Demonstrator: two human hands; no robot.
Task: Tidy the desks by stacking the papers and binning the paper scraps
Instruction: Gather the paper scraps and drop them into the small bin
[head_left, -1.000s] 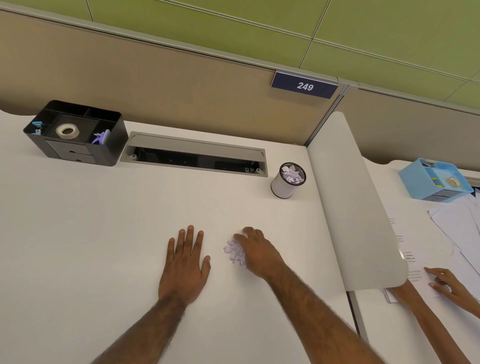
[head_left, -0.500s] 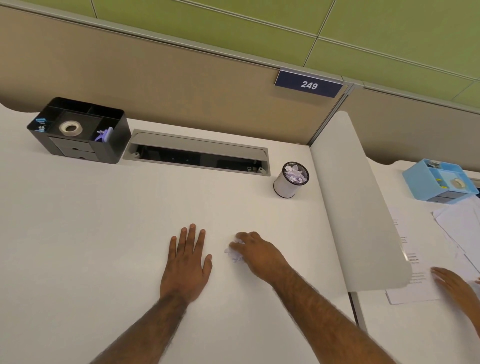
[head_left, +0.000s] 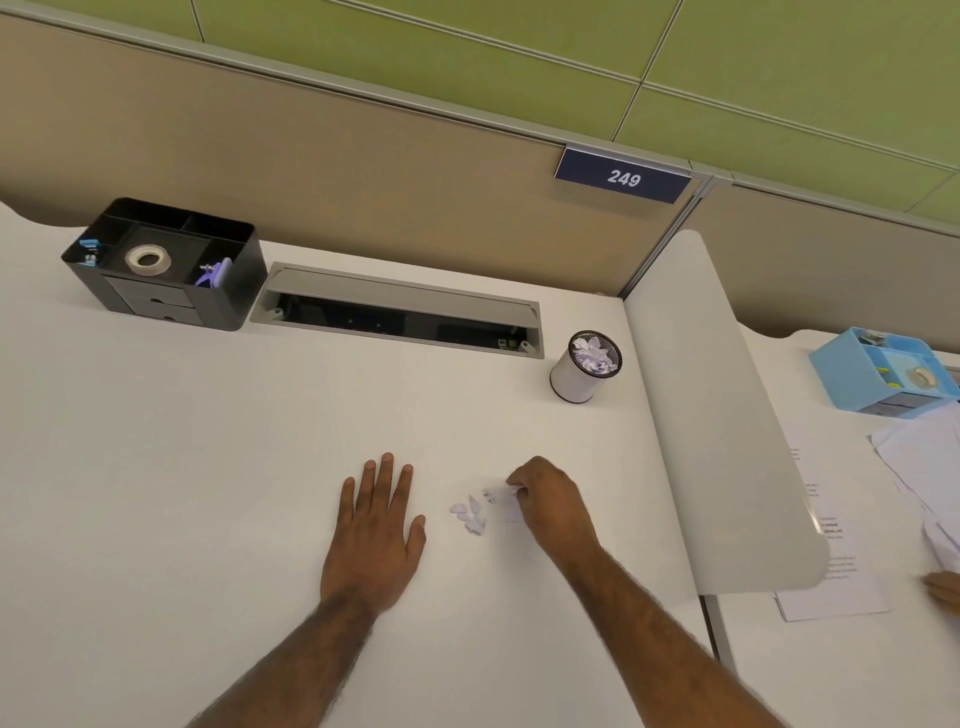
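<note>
Since the earlier frame the left hand (head_left: 371, 535) has stayed flat on the white bench (head_left: 156, 467), its grip open with straight fingers, while the paper scraps (head_left: 470, 514) just to its right, covered before, now lie in a small scatter. The right hand (head_left: 550, 506) has drawn a little away from them, and its grip pinches some scraps at the fingertips. Farther back stands the small white bin (head_left: 571, 382), already holding scraps, near the divider (head_left: 727, 415); beyond it, loose papers (head_left: 919, 467) lie spread.
</note>
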